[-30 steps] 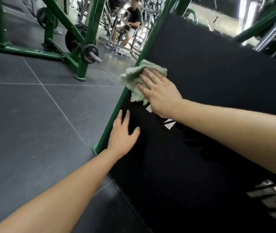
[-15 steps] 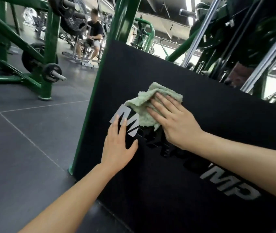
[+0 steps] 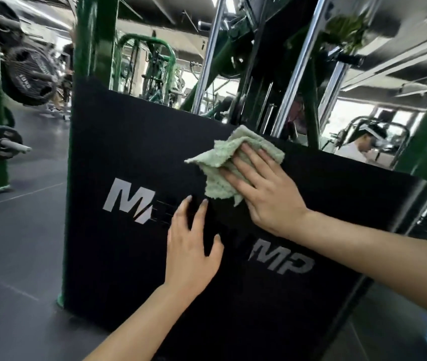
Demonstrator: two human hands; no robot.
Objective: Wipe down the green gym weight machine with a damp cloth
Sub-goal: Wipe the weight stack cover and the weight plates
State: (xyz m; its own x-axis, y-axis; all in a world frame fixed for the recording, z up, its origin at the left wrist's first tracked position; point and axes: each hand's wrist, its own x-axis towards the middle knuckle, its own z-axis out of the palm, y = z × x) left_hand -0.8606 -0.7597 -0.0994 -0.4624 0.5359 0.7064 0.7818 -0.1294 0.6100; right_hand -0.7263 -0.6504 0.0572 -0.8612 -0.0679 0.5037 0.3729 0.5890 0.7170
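Note:
The green weight machine has a large black panel [image 3: 129, 142] with pale lettering, held between green posts [image 3: 95, 35]. A crumpled pale green cloth [image 3: 222, 165] lies against the panel near its top edge. My right hand [image 3: 264, 188] presses flat on the cloth with straight, spread fingers. My left hand [image 3: 191, 251] rests flat on the panel below and left of the cloth, fingers straight, covering part of the lettering.
Chrome guide rods [image 3: 298, 66] and the weight stack rise behind the panel. A rack with weight plates [image 3: 28, 74] and a bar end [image 3: 6, 144] stands at the left. A person [image 3: 358, 149] is at the far right background. Dark rubber floor [image 3: 17, 230] lies to the left.
My right hand has slid the cloth rightward and up along the panel toward its top edge. My left hand moved right across the panel too. The view has lifted, showing more lettering.

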